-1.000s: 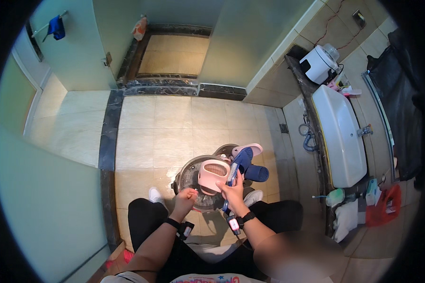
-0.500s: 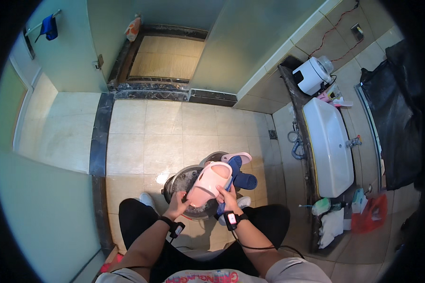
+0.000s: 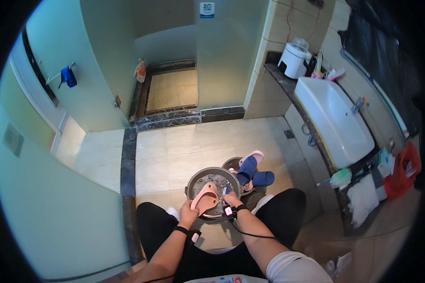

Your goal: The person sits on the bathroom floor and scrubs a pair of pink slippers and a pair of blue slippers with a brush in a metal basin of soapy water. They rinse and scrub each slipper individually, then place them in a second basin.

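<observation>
The left hand (image 3: 188,213) had its grip around the pink slipper (image 3: 204,203), slanting far-right over the basin (image 3: 190,185), while the right hand (image 3: 231,199), just right of it, held the brush (image 3: 225,191).

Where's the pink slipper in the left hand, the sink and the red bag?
Pink slipper (image 3: 204,201): head view, its middle.
White sink (image 3: 334,118): head view, its bowl.
Red plastic bag (image 3: 398,177): head view, its middle.

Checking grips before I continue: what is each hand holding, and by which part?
Left hand: pink slipper, by its lower-left edge. Right hand: blue brush; the gripped part is hidden.
</observation>
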`<state>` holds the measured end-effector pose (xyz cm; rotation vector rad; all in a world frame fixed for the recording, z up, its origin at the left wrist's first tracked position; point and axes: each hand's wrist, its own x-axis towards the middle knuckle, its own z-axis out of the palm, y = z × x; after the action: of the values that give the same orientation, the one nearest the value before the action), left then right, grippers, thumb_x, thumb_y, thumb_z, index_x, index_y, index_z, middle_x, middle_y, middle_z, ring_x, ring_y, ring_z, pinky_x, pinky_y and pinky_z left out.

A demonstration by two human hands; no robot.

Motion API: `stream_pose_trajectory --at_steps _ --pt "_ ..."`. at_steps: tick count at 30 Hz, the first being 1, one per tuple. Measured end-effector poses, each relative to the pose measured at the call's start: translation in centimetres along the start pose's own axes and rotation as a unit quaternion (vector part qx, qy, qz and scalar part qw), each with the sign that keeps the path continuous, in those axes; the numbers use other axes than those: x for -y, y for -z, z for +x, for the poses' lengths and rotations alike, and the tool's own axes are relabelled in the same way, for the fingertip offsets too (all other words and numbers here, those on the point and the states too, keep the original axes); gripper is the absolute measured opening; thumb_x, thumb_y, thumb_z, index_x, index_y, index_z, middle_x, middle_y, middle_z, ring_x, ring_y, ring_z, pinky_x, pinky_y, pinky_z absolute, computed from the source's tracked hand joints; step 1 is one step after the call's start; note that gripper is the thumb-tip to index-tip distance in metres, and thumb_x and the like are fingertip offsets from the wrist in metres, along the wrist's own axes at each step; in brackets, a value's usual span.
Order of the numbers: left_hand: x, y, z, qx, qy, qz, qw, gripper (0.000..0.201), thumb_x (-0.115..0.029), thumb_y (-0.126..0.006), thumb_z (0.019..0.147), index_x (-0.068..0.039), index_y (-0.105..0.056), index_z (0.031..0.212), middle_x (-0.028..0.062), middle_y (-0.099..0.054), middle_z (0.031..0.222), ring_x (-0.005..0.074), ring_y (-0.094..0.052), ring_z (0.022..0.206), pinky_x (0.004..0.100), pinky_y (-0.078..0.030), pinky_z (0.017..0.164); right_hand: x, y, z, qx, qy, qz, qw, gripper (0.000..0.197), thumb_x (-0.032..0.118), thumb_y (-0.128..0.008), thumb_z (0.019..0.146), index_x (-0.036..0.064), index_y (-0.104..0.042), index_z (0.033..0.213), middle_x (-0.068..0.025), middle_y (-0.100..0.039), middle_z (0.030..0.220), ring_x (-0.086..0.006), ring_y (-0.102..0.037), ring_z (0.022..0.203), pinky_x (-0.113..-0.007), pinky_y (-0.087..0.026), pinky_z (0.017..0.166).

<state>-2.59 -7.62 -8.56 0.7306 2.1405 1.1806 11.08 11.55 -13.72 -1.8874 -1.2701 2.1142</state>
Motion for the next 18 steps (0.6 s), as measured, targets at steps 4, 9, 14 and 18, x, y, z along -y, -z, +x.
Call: stream_pose_trajectory --at_steps 4,9,14,18 --pt "0.1 -0.2 0.8 -0.02 -0.07 0.044 0.996 0.027 -0.005 -0.06 0.071 0.0 -0.065 0.096 0.0211 -0.064 0.087 0.0374 -0.062 0.085 0.0416 -0.049 0.077 -3.6 0.9 4.6 -0.131 0.18 -0.283 0.933 0.025 0.003 -0.057 0.074 -0.0058 -0.06 0.097 -0.0265 -0.064 0.088 -0.0396 -0.065 0.084 -0.044 -0.052 0.071" --pt "-2.2 0.0 -0.6 -0.03 -0.143 0.171 0.974 0.032 -0.001 -0.059 0.07 -0.002 -0.063 0.101 0.0196 -0.058 0.09 0.0387 -0.056 0.089 0.043 -0.046 0.081 -4.2 -1.6 3.1 -0.202 0.123 -0.311 0.92 0.041 0.014 -0.054 0.086 0.0036 -0.051 0.125 -0.0263 -0.057 0.116 -0.0401 -0.056 0.11 -0.043 -0.047 0.092" --pt "-2.1 0.0 0.4 -0.026 -0.138 0.161 0.977 0.032 0.002 -0.06 0.069 -0.005 -0.067 0.099 0.0181 -0.059 0.086 0.0379 -0.055 0.088 0.0434 -0.046 0.081 -3.7 -1.6 1.9 -0.062 0.176 -0.312 0.932 0.037 0.011 -0.054 0.082 0.0071 -0.062 0.118 -0.02 -0.063 0.109 -0.0347 -0.061 0.097 -0.04 -0.048 0.083" --pt "-0.3 -1.3 2.3 -0.051 -0.105 0.057 0.991 0.026 0.001 -0.06 0.076 -0.001 -0.067 0.101 0.0187 -0.065 0.092 0.0331 -0.062 0.089 0.0388 -0.049 0.079 -2.1 -0.6 -0.5 -0.033 0.303 -0.146 0.941 0.049 -0.003 -0.056 0.076 0.0093 -0.059 0.123 -0.0086 -0.068 0.09 -0.0138 -0.059 0.075 -0.028 -0.047 0.069"
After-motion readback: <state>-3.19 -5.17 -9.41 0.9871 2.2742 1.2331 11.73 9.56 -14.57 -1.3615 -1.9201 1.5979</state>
